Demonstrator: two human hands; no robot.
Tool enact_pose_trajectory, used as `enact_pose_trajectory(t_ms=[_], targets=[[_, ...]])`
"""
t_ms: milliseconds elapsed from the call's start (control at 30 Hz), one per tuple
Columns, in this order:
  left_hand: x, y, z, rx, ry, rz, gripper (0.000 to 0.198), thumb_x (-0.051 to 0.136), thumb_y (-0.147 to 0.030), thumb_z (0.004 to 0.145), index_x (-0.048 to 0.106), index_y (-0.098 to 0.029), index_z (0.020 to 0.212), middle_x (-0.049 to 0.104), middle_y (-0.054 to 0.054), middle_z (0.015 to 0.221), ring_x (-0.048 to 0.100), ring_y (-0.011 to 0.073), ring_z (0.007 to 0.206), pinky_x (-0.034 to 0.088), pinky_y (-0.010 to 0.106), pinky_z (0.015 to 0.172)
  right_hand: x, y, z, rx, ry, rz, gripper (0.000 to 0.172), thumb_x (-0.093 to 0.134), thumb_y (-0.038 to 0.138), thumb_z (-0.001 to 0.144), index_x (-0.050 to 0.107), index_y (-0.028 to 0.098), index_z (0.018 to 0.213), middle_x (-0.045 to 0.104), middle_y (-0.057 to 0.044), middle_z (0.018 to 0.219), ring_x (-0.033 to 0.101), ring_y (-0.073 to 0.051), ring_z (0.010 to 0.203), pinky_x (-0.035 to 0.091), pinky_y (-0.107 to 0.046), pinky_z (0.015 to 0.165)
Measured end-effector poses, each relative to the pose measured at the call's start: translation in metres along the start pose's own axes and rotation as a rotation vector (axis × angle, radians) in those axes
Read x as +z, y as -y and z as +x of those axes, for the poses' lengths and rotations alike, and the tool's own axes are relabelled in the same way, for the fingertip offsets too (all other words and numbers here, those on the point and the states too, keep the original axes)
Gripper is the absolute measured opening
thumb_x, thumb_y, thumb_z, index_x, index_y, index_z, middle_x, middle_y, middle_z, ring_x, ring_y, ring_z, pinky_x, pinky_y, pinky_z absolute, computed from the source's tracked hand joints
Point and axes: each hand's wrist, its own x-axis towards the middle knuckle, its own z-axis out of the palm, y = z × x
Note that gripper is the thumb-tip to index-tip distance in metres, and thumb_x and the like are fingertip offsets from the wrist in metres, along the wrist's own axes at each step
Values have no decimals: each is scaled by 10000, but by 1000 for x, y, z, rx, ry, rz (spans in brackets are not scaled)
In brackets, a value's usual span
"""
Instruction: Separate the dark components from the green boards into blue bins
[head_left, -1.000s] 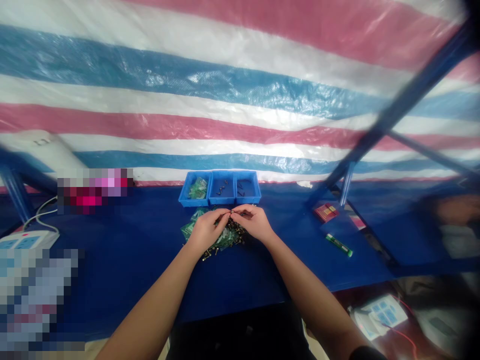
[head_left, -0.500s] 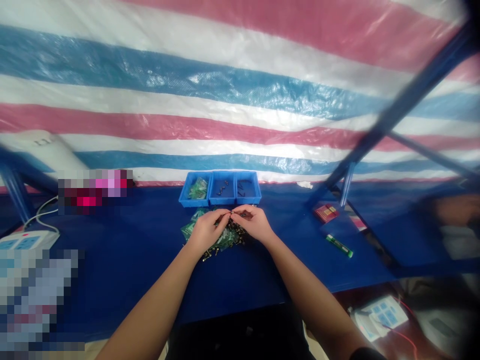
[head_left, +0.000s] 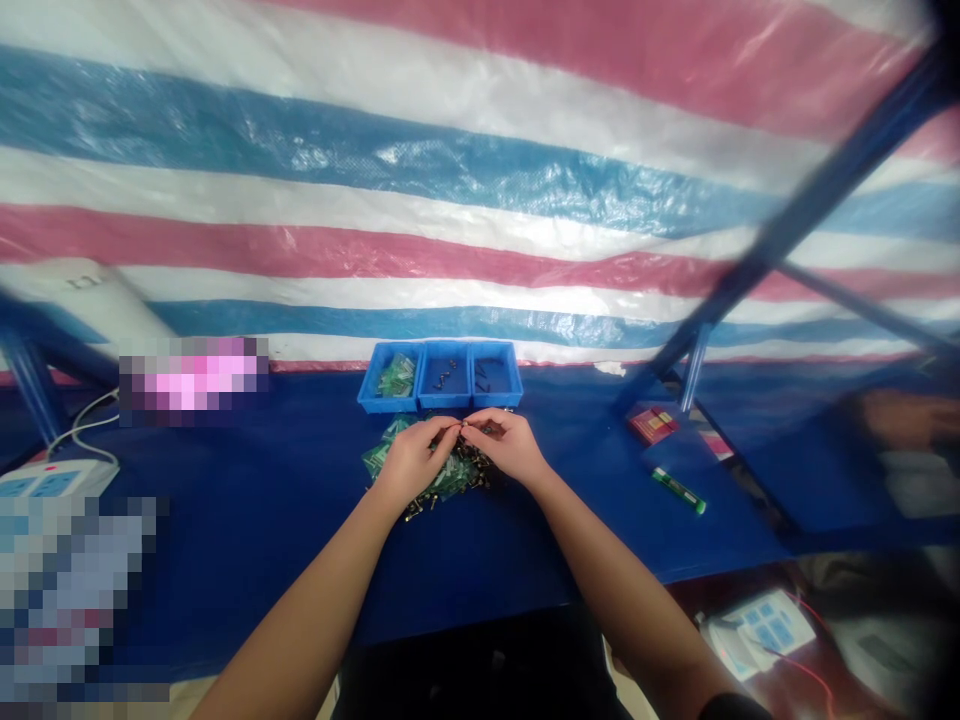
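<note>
The left hand (head_left: pixel 411 462) and the right hand (head_left: pixel 508 445) are meeting fingertip to fingertip, each pinching a tiny part (head_left: pixel 463 425) between thumb and forefinger. The other fingers are curling loosely. The part itself is too small to identify. Compared with half a second ago, the hands are hardly shifting at all. They are staying locked on the same spot, so the fine fitting work between the fingertips is still going on rather than being finished.

Just under the hands, a pile of green and dark pieces (head_left: pixel 450 478) is lying near the middle of the bench (head_left: pixel 262 500), partly covered by the palms. Beyond it, at the back edge, a blue three-compartment tray (head_left: pixel 442 403) is holding green pieces in its left compartment and a few dark bits in the other two.

Toward the right edge, a green stick (head_left: pixel 677 490) and a red box (head_left: pixel 651 422) are lying well apart from the pile. At the far right, another person's hand (head_left: pixel 900 415) is showing only as a blur.
</note>
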Motion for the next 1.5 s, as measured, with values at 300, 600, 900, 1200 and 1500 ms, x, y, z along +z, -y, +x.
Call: enact_pose_trajectory(t_ms=[300,600,900,1200,1500], targets=[[-2,-3,0,-17,54,-9,313,411,-394,979,660,-205,954,708,5,782,646,143,667,452,229,625,0,0,0,-19,-1,-12,271,721,407,766,722,184,919,732,-67,881,700,-205,796,589,-323,744],[-2,-2,0,-23,58,-30,286,426,-376,975,659,-211,971,708,0,791,653,140,684,463,226,640,3,-5,0,-39,6,27,272,743,393,743,721,189,921,731,-63,877,700,-204,794,596,-325,743],[0,-1,-1,-2,-36,-32,265,503,-397,941,646,-225,1083,702,0,783,656,138,682,473,214,590,1,-10,2,-103,-45,-26,253,740,380,748,740,207,932,733,-63,912,702,-200,805,597,-316,755],[1,1,-1,-28,7,1,236,479,-390,951,630,-229,1035,687,-10,759,643,138,655,456,215,573,2,-4,0,-68,-24,-14,280,734,398,755,736,195,949,739,-69,912,709,-207,818,599,-327,769],[0,0,-1,-45,31,-10,268,449,-421,960,622,-229,1032,703,2,789,658,155,679,466,231,600,1,-1,-1,-44,-17,-29,285,722,418,764,735,192,937,746,-73,917,713,-214,804,600,-339,767]])
